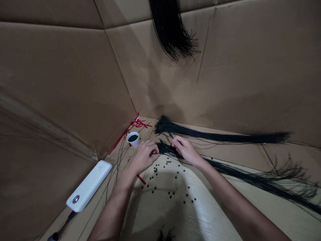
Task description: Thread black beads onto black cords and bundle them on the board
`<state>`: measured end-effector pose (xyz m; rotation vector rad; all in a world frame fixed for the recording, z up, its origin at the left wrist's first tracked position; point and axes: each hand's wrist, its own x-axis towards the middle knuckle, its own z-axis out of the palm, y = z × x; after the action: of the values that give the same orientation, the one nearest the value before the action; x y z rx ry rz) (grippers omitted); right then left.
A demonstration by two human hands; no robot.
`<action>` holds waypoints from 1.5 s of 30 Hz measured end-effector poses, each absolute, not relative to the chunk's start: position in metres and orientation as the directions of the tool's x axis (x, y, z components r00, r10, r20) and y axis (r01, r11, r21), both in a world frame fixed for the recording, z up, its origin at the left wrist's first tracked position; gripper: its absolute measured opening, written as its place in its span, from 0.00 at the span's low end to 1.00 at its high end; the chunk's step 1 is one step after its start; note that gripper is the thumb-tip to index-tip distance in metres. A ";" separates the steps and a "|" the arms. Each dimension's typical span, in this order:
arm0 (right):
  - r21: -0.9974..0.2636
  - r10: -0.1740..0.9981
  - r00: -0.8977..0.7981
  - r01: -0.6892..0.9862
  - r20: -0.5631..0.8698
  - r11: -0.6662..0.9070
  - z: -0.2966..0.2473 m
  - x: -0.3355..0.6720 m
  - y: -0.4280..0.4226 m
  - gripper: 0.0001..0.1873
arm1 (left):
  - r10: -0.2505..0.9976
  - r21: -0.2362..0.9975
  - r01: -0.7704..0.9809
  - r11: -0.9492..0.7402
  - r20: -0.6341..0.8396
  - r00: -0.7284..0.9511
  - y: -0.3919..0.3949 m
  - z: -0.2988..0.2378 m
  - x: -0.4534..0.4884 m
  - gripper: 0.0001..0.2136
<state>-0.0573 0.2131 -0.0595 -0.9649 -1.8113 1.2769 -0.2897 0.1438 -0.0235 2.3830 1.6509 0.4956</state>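
Note:
My left hand (143, 154) is closed in a pinch, its fingertips at the end of a bundle of thin black cords (250, 177) that lies across the wooden surface. My right hand (186, 149) rests on the same bundle's end, fingers curled round some cords. What the left fingertips pinch is too small to make out. Several small black beads (173, 193) lie scattered on the surface just below both hands. A small white cup (133, 138) holding black beads stands just left of my left hand.
A second bundle of black cords (225, 136) lies behind the hands along the cardboard wall (238, 83). More cords (173, 30) hang from above. Red strips (135, 125) lie in the corner. A white power bank (89, 184) with a cable lies at the left.

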 end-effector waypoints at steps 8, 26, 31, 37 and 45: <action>-0.897 0.818 -0.510 0.181 0.265 0.403 -0.048 -0.061 0.202 0.15 | 0.888 0.386 0.826 -0.411 0.374 0.267 0.141 -0.006 -0.277 0.04; -0.983 0.957 -0.291 -0.174 -0.008 -0.061 -0.061 -0.065 0.216 0.24 | 0.888 0.104 0.904 -0.414 0.266 0.376 0.163 -0.034 -0.228 0.09; -0.997 0.951 -0.309 -0.073 0.022 -0.001 -0.057 -0.061 0.216 0.19 | 0.855 0.077 0.876 -0.475 0.277 0.439 0.168 -0.020 -0.233 0.06; -0.963 0.932 -0.310 0.128 0.189 0.238 -0.052 -0.058 0.213 0.17 | 0.857 0.251 0.839 -0.484 0.332 0.395 0.162 0.001 -0.239 0.09; -0.931 0.865 -0.464 0.194 0.191 0.310 -0.049 -0.057 0.209 0.20 | 0.911 0.522 0.752 -0.402 0.313 0.270 0.169 0.007 -0.263 0.06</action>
<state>-0.0567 0.2089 -0.0490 -0.9430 -1.8563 1.1799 -0.2634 0.1687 0.0075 2.2727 1.5329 0.8428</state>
